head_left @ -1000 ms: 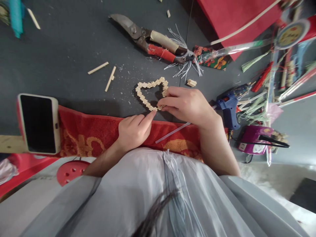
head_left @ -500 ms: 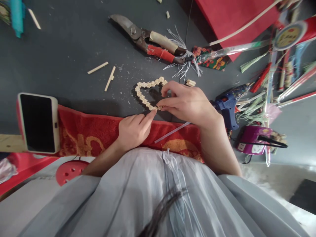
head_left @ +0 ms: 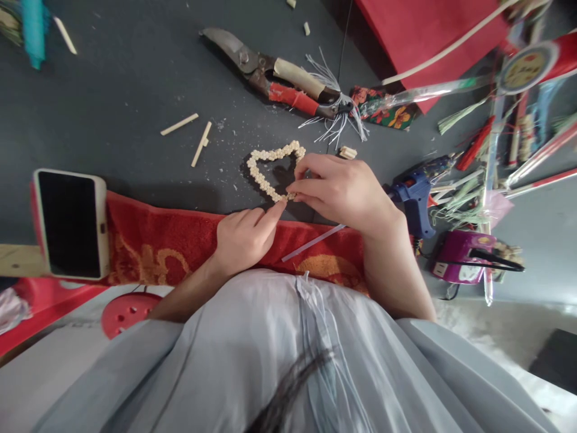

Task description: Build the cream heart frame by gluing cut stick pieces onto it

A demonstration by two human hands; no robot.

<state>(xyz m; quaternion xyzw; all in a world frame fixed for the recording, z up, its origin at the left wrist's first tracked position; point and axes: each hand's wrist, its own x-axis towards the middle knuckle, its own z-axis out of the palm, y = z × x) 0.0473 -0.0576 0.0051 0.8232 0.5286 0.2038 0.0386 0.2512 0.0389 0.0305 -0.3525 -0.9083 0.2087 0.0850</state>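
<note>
A heart-shaped outline of small pale wood pieces [head_left: 265,165] lies on the dark table. My left hand [head_left: 246,236] is curled, its index finger stretched out and pressing the heart's lower tip. My right hand [head_left: 343,187] covers the heart's right side, thumb and fingers pinched on its pieces near the tip and the right lobe. Part of the heart is hidden under this hand.
Pruning shears [head_left: 274,75] lie behind the heart, with pale sticks [head_left: 193,133] to the left. A blue glue gun [head_left: 415,192], a purple box [head_left: 464,257] and craft clutter sit right. A phone [head_left: 70,224] rests left on a red towel [head_left: 157,240].
My right fingers shifted a little along the heart's right side. The left index finger stays on the lower tip.
</note>
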